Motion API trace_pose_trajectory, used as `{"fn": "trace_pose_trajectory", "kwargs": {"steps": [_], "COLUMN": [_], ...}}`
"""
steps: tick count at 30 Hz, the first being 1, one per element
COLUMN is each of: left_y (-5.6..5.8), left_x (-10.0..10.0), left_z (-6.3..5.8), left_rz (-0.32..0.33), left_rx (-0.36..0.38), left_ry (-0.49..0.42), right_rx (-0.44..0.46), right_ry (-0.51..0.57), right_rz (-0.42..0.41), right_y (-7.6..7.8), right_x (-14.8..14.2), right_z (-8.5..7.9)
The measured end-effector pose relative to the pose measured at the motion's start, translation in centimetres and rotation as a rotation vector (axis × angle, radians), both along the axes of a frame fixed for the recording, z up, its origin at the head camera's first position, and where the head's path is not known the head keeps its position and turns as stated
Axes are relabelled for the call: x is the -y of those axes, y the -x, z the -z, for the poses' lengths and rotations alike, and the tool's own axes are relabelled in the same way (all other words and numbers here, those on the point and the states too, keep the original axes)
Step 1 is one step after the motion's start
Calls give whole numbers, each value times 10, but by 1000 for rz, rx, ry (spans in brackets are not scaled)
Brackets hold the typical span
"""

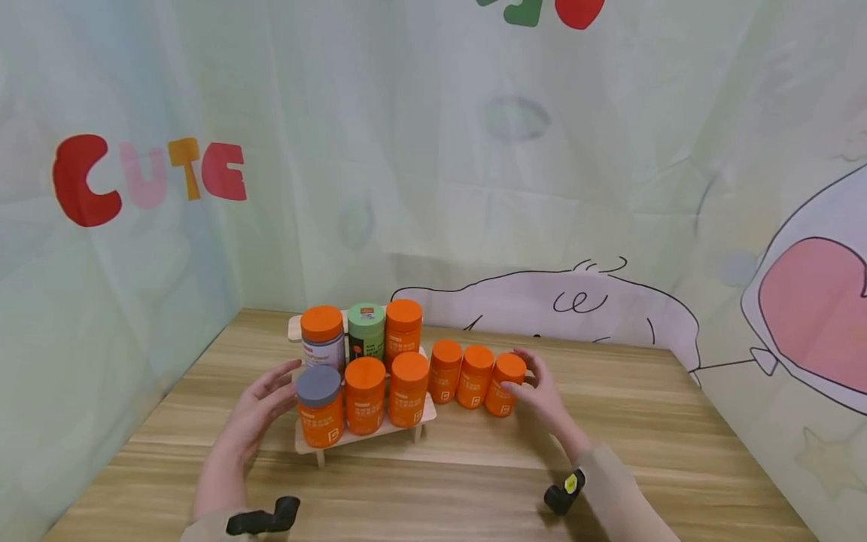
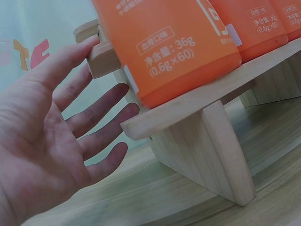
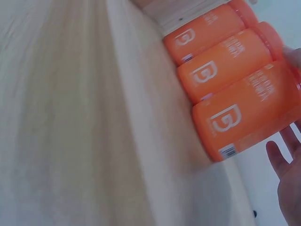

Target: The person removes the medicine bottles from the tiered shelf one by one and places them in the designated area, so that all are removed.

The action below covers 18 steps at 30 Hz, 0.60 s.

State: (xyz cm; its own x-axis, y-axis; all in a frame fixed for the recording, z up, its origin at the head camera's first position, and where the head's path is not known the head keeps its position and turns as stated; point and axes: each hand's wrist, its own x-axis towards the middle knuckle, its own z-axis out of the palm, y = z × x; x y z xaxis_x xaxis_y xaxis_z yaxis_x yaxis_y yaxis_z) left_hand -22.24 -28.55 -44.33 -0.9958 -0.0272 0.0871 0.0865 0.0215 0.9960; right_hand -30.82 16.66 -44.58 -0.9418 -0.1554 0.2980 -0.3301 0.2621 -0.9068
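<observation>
A two-step wooden rack (image 2: 221,155) carries several jars. On its lower step stand a grey-lidded orange jar (image 1: 320,414) and two orange-lidded ones; the upper step holds a white jar with an orange lid (image 1: 323,346), a green jar (image 1: 366,335) and another orange jar (image 1: 403,331). My left hand (image 1: 254,406), fingers spread and empty, is beside the rack's left end, with one fingertip at the upper step's edge. Right of the rack, three orange jars stand side by side on the table. My right hand (image 1: 544,391) holds the rightmost orange jar (image 1: 500,399), thumb and fingers around its upper part.
The wood-grain table (image 1: 406,497) extends in front of the rack and to both sides. Behind and at the sides hangs a printed curtain (image 1: 325,211) with coloured letters and cartoon figures. A black wrist mount (image 1: 565,493) sits on each forearm.
</observation>
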Motion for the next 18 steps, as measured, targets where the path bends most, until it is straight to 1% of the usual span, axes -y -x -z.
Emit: {"fn": "trace_pose_trajectory", "kwargs": {"steps": [1, 2, 4, 9, 11, 14, 18], "left_y": [0, 0, -1, -1, -1, -1, -1], "left_x": [0, 0, 0, 0, 0, 0, -1], "left_z": [0, 0, 0, 0, 0, 0, -1], "left_rz": [0, 1, 1, -1, -1, 0, 0], "left_rx": [0, 0, -1, -2, -1, 6, 11], "left_ry": [-1, 1, 2, 1, 0, 3, 8], "right_rx": [-12, -36, -81, -167, -176, -167, -153], "right_ry": [13, 22, 53, 119, 135, 136, 119], "right_rz": [4, 7, 4, 0, -9, -49, -119], "right_y": [0, 3, 6, 13, 16, 19, 22], "right_x": [1, 0, 1, 9, 14, 23, 37], "right_z": [-2, -1, -9, -36, -49, -65, -82]}}
